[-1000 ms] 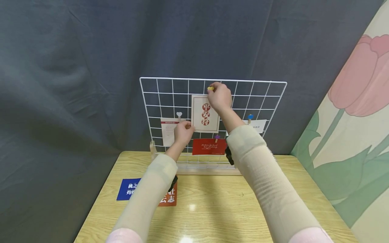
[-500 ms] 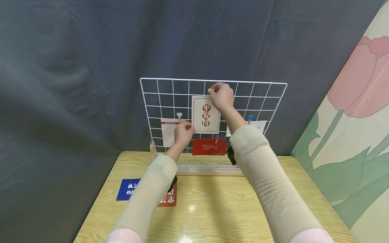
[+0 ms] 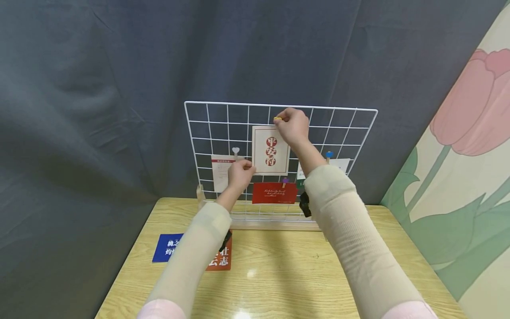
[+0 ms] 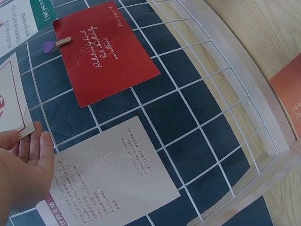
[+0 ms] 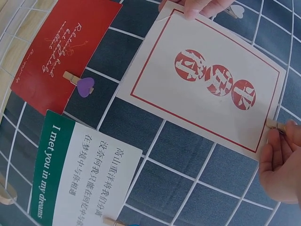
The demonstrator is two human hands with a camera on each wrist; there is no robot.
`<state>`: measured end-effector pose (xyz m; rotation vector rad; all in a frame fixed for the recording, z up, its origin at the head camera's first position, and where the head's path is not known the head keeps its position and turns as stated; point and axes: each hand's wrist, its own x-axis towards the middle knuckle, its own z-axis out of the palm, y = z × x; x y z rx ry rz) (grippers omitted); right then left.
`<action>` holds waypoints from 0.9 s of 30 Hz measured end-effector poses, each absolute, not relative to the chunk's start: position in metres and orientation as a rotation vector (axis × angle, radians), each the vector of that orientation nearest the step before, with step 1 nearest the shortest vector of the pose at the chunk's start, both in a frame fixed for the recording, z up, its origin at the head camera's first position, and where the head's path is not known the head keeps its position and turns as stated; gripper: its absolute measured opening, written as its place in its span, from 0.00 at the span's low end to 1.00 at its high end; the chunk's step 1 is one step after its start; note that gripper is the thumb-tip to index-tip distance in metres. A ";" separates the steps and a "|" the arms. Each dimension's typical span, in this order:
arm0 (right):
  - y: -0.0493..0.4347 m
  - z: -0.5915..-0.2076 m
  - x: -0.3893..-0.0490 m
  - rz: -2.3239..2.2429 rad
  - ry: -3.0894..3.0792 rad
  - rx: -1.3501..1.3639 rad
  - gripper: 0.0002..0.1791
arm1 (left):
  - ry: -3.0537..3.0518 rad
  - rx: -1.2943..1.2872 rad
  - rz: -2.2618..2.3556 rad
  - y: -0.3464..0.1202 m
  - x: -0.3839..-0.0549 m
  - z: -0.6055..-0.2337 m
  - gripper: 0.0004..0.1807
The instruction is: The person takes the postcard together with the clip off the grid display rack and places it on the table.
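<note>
A white card with a red border and red round characters (image 3: 271,150) lies flat against a white wire grid (image 3: 338,116). My left hand (image 3: 240,174) pinches its lower left edge between thumb and fingers, as the left wrist view also shows. At the card's top edge, my right hand (image 3: 293,127) pinches a small wooden clothespin (image 5: 275,125) with a yellow top (image 3: 277,118). In the right wrist view the clothespin's tip overlaps the card's border. The fingers partly hide the clothespin.
Clipped on the grid are a red card (image 3: 275,193) with a purple heart clothespin (image 5: 85,87), a text card (image 4: 113,174), and a green-and-white card (image 5: 87,174). Blue (image 3: 166,248) and orange-red (image 3: 223,261) cards lie on the wooden table (image 3: 279,274), partly under the left forearm.
The right hand has shifted slightly right and down at the card's top, and the yellow top has tilted. The left hand keeps its pinch on the card's edge.
</note>
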<state>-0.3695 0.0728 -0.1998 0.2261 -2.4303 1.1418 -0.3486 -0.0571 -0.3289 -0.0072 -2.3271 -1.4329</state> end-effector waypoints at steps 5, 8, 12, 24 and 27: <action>0.075 -0.199 -0.369 1.145 -2.417 0.228 0.08 | -2.329 0.002 -1.434 -0.058 -0.351 -0.330 0.07; 0.076 -0.200 -0.368 1.150 -2.404 0.229 0.08 | -2.330 0.010 -1.445 -0.057 -0.351 -0.331 0.07; 0.077 -0.201 -0.368 1.164 -2.382 0.236 0.07 | -2.330 0.004 -1.473 -0.057 -0.351 -0.331 0.08; 0.079 -0.197 -0.368 1.180 -2.352 0.252 0.06 | -2.315 -0.019 -1.542 -0.058 -0.350 -0.332 0.08; 0.080 -0.196 -0.368 1.161 -2.360 0.261 0.06 | -2.321 -0.021 -1.558 -0.058 -0.350 -0.332 0.08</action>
